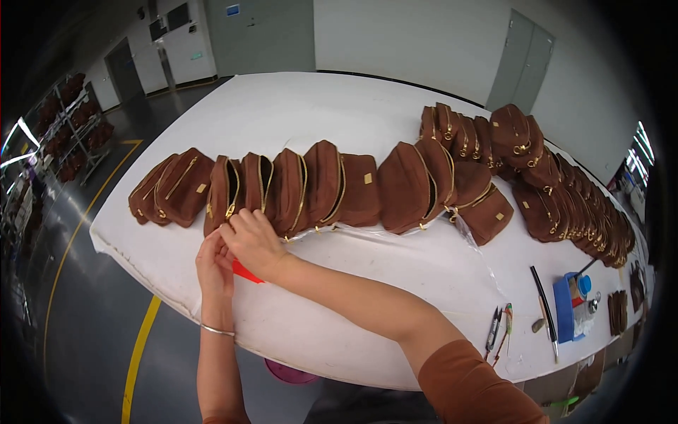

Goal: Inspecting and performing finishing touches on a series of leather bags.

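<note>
My right hand [254, 244] reaches across the table, fingers bent together at the lower end of a brown pouch [220, 185] with an open gold zipper. Its fingertips are just below the gold zipper pull [230, 210]. Close against it, my left hand [215, 265] is pinched, thumb and fingers meeting the right hand's. Whatever lies between the fingers is hidden. A bright red piece [247, 272] lies under my right hand. To the right, more brown pouches [289, 187] stand in a row, several with zippers open.
Brown pouches [176, 187] lean together at the left. More pouches [572, 205] crowd the table's right side. A blue box [563, 307] with bottles, thread snips [493, 328] and a black-handled brush [544, 300] lie near right. The white table's [339, 325] edge runs in front of me.
</note>
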Demonstrator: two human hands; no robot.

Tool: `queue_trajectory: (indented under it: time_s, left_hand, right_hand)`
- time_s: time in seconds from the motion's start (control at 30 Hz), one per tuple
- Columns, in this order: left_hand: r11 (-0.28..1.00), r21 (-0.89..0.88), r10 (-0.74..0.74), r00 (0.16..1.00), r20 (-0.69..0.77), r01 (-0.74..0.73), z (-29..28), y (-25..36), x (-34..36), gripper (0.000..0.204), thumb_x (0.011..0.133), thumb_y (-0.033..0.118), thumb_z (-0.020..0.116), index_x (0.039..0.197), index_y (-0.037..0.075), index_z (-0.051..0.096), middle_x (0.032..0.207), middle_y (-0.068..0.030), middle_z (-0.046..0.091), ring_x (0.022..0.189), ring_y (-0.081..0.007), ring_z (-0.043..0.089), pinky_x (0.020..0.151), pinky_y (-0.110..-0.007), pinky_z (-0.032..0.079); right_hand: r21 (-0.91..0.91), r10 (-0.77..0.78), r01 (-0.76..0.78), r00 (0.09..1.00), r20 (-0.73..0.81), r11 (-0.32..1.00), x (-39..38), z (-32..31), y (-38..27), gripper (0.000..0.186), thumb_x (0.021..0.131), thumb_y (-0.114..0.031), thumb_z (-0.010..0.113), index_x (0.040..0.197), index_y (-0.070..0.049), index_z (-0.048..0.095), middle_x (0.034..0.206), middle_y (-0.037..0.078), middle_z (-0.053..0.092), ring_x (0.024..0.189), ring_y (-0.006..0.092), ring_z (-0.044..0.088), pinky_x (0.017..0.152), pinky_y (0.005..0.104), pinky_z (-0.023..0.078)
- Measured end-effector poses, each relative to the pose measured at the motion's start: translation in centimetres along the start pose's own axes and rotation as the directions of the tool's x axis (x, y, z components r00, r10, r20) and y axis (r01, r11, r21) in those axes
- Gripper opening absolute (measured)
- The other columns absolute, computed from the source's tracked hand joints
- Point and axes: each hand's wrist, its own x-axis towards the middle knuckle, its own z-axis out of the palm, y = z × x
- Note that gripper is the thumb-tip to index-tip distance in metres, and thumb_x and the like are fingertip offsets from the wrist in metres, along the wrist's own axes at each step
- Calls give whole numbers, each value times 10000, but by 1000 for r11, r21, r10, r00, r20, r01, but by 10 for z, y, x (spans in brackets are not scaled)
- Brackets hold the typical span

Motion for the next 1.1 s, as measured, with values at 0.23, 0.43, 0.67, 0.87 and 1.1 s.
queue_trajectory:
  time_s: [0.23, 0.43, 0.67, 0.87, 1.1]
  left_hand:
    - [944, -231, -226, 972, 68, 236, -23, -19, 7, 339, 989, 184, 513, 1285, 19, 510, 1283, -84, 571, 1176, -187, 551, 1008, -338, 458]
    - [811, -392, -404, 901, 161, 434, -17, -21, 7, 356, 979, 213, 539, 1298, 61, 491, 1315, -73, 552, 1210, -208, 527, 1055, -364, 427]
    - [723, -523, -409, 889, 205, 452, -4, -25, 3, 388, 966, 229, 563, 1310, 69, 487, 1336, -62, 541, 1230, -217, 508, 1076, -379, 403]
    - [759, -520, -409, 908, 86, 391, 21, -17, -7, 405, 968, 258, 558, 1320, 72, 485, 1343, -65, 535, 1234, -218, 504, 1078, -384, 394]
    - [776, -507, -313, 926, 209, 377, 3, -29, -1, 409, 972, 276, 549, 1321, 73, 486, 1340, -69, 537, 1237, -220, 501, 1079, -387, 390]
  right_hand:
    - [-84, 43, -35, 993, 105, 996, 3, -9, -11, 153, 727, -131, 625, 843, -35, 652, 834, 65, 562, 872, 213, 508, 738, 334, 383]
    - [-119, 125, -106, 978, 169, 987, 16, -4, -15, 89, 725, -134, 625, 731, -66, 681, 840, 61, 570, 873, 206, 499, 728, 339, 370]
    - [-88, 217, -201, 945, 246, 976, 20, -2, -12, 119, 752, -135, 617, 811, -57, 685, 883, 70, 595, 911, 218, 517, 764, 351, 381]
    - [-4, 257, -265, 932, 258, 964, 19, -1, -14, 136, 778, -119, 596, 862, -42, 670, 909, 89, 608, 921, 233, 526, 790, 365, 387]
    - [-35, 249, -251, 914, 319, 967, 21, -6, -18, 168, 797, -100, 564, 897, 3, 652, 958, 149, 625, 942, 276, 553, 807, 395, 425]
